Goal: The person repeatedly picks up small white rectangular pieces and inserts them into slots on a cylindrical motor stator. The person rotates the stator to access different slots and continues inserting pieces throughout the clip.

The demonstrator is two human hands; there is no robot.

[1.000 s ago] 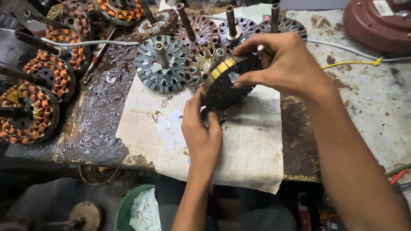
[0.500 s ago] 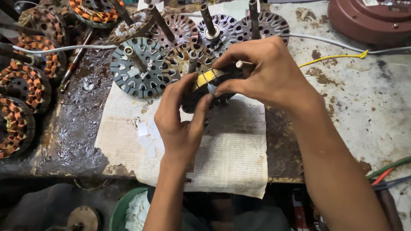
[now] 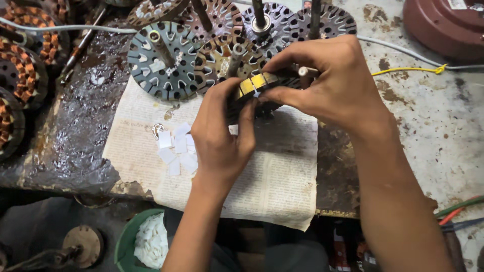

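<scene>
Pale label [image 3: 458, 4] on maroon housing [image 3: 443, 25] (top right corner)

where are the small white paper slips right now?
Head view: the white paper slips lie in a loose cluster on the newspaper, just beside the left hand on its outer side, below the grey slotted metal disc.

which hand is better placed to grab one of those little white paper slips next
Probably the left hand. It is right beside the white paper slips on the newspaper, while the right hand is farther off, pinching the top of the dark slotted core.
</scene>
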